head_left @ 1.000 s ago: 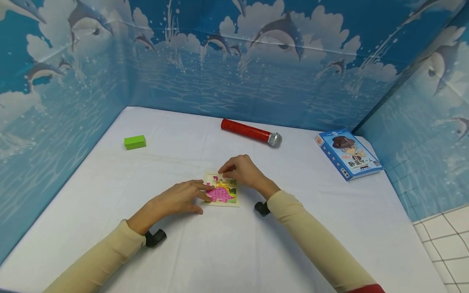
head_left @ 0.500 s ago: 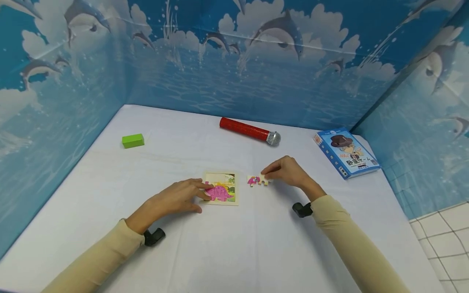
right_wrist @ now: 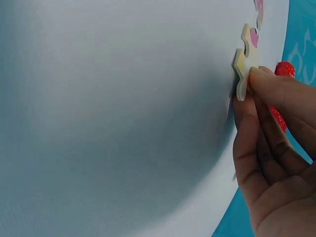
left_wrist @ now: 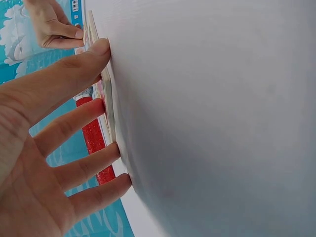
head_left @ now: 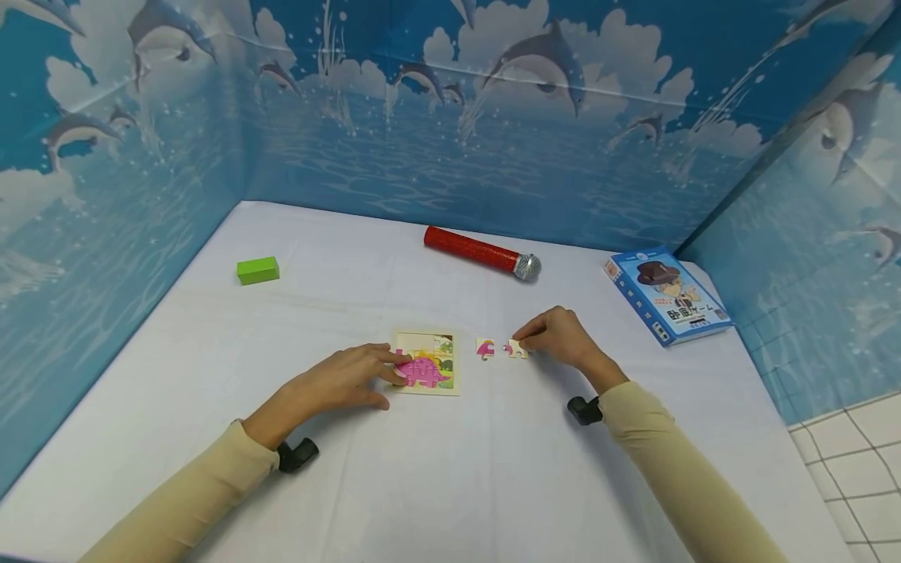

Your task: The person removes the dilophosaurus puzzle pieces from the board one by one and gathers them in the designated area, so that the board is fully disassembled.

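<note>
A small jigsaw puzzle (head_left: 429, 371) with a pink dinosaur lies in its pale frame at the table's middle, its upper left part bare. My left hand (head_left: 345, 381) rests with spread, fairly straight fingers on the puzzle's left side. To the right of the frame, my right hand (head_left: 563, 340) pinches a puzzle piece (right_wrist: 247, 59) between thumb and fingers, low over the white cloth. Just left of it lies a separate puzzle piece (head_left: 486, 349) with pink and orange on it.
A red microphone (head_left: 479, 252) with a silver head lies behind the puzzle. At the back left sits a green block (head_left: 258, 270). A blue box (head_left: 669, 295) with a cartoon figure lies at the right. Dolphin-print curtains (head_left: 422, 156) hang around the table.
My right hand has lifted two joined pieces out of the frame's upper left and carried them right. Those pieces are now apart, one lying on the cloth. The left hand stays put.
</note>
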Action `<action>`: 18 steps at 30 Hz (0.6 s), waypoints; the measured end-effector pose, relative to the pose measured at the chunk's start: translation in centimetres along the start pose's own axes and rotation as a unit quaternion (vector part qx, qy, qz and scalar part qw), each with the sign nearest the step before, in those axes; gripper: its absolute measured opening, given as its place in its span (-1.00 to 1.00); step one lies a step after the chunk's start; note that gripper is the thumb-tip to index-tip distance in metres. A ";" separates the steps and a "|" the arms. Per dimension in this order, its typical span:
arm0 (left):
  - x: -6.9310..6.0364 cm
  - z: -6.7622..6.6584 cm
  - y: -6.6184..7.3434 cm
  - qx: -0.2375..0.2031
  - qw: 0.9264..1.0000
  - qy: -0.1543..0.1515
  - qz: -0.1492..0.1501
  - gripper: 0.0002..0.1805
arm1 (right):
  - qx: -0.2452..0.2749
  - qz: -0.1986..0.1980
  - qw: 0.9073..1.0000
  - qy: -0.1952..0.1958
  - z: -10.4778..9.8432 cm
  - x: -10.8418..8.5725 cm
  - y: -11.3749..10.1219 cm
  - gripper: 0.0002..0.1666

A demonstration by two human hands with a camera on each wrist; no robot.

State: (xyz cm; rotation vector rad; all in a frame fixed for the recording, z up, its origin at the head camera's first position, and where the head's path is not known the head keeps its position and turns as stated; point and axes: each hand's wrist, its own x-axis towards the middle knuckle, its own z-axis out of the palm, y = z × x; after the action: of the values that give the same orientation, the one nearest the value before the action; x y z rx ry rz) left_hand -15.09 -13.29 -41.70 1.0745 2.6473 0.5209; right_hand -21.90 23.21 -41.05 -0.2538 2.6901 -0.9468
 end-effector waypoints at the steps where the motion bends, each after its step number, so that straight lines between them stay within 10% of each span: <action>1: 0.0 0.0 0.0 0.001 1.000 0.000 0.000 -0.55 | -0.004 0.003 1.000 0.004 0.1 0.0 -0.1 -0.86; 18: 0.1 0.0 0.0 0.002 1.000 -0.008 -0.009 -0.54 | -0.031 -0.020 0.999 0.012 1.7 0.8 -2.8 -0.85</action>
State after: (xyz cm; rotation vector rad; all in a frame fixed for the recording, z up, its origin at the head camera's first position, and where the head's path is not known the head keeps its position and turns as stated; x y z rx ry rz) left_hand -15.17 -13.22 -41.70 1.0494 2.6439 0.5006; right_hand -21.93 19.86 -40.70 -0.3135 2.7491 -0.8828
